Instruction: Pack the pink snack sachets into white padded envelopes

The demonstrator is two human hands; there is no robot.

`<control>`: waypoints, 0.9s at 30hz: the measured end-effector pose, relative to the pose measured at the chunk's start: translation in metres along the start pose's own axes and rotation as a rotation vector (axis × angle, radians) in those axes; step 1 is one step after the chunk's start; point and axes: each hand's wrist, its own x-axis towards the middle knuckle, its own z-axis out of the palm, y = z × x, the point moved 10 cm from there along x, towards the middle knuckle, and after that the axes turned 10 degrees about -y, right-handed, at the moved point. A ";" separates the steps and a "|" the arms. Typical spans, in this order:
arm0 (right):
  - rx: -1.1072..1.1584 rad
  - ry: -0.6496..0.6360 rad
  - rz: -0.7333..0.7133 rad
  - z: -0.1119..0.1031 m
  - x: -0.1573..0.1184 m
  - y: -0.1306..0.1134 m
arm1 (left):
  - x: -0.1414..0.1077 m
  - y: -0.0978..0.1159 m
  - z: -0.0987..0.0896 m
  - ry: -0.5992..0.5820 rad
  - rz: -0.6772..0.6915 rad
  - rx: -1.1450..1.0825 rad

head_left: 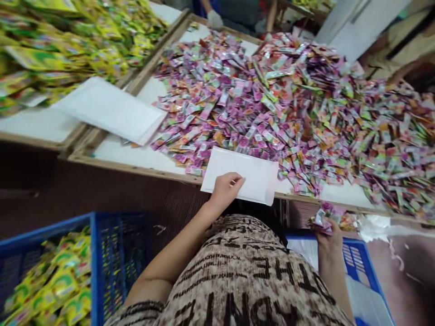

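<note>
Left hand (224, 190) is pinching a thin white envelope (242, 175) at the bench (142, 168) edge w/ closed fingers, probably light n floppy; right hand (325, 228) is clutching slippery-looking purple sachets (324, 213) by the blue crate (356, 260).

Print on the blurred purple sachets (299, 104) is unreadable; the yellow-packet crate (50, 271) runs off-frame.

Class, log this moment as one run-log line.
left hand: holds white packet | right hand: grips pink sachets | sachet heap on table
</note>
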 end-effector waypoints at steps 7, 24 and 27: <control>0.166 -0.286 0.074 0.073 -0.004 0.018 | 0.047 0.019 0.121 -0.227 -0.062 0.794; -0.111 -0.717 -0.281 0.236 -0.016 -0.020 | 0.068 -0.011 0.103 -0.189 -0.272 0.686; -0.150 -0.755 -0.315 0.240 -0.018 -0.026 | 0.069 -0.020 0.090 -0.156 -0.283 0.586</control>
